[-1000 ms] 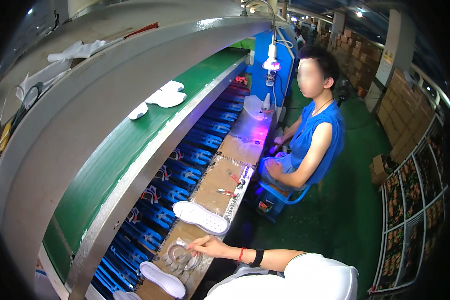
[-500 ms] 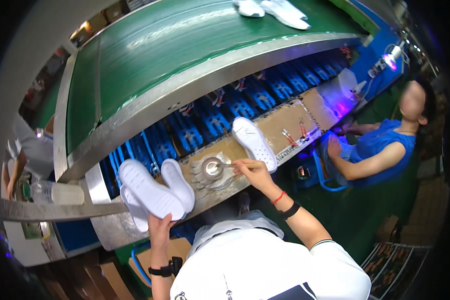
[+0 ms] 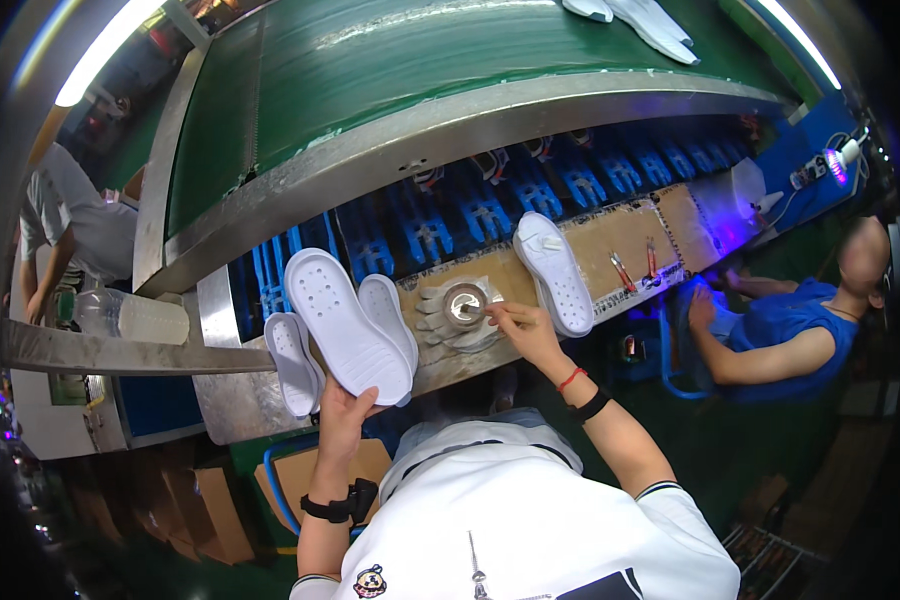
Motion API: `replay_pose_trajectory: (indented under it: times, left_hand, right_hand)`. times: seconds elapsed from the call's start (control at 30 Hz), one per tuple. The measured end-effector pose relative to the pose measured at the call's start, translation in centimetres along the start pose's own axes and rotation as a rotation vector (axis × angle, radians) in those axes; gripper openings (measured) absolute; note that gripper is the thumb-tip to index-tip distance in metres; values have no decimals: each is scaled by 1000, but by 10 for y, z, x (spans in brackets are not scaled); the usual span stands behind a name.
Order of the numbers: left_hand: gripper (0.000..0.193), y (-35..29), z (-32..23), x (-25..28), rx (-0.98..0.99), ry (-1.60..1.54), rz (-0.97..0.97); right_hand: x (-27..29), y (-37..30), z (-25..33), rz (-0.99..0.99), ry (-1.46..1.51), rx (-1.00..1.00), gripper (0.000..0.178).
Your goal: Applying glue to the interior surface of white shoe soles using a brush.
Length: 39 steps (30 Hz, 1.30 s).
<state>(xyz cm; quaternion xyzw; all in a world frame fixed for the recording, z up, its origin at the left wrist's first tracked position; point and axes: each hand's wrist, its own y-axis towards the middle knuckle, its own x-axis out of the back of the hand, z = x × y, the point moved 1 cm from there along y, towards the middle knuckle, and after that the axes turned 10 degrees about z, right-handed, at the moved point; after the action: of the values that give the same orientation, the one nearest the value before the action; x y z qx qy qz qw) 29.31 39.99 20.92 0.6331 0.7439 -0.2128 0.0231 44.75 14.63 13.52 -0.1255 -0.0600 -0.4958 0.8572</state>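
My left hand (image 3: pixel 346 420) grips a white shoe sole (image 3: pixel 345 325) at its heel end, tilted so its face with small holes and fine grooves shows. Two more white soles stand by it: one on the left (image 3: pixel 292 365), and another partly hidden behind on the right (image 3: pixel 388 310). Pinched in my right hand (image 3: pixel 525 328) is a thin-handled brush (image 3: pixel 480 309). Its tip reaches into a small round cup (image 3: pixel 464 300) of pale liquid, and the bristles cannot be made out. Beneath the cup lies a grey-white glove (image 3: pixel 432 318). Right of it rests another white sole (image 3: pixel 555 272) with a small white piece on it.
A cardboard-covered ledge (image 3: pixel 610 235) carries red-handled tools (image 3: pixel 622 272). Blue racks (image 3: pixel 485 215) line its back, beneath a green conveyor belt (image 3: pixel 390 80) bearing white shoes (image 3: pixel 650 25). A co-worker in blue (image 3: pixel 780 335) sits at right; a plastic jar (image 3: pixel 150 318) stands left.
The view has shifted, moving the scene rightward. The sole in my left hand has tilted and now shows its holes more plainly. My right hand keeps the brush at the cup.
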Motion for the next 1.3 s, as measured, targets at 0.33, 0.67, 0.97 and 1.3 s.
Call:
replay_pose_trajectory:
  times: [0.33,0.67,0.97,1.3]
  left_hand:
    - [49,0,1,-1,8,-3,-15]
    - [42,29,-15,-34,-246,146,-65]
    - [37,37,-29,-60,-340,218,-66]
    - [40,35,-29,-65,-356,307,-54]
  right_hand:
    - [4,-3,7,-51,100,-4,20]
    - [28,-41,81,-81,319,116,25]
    - [15,-61,124,79,302,326,22]
    - [18,-58,133,122,124,400,19]
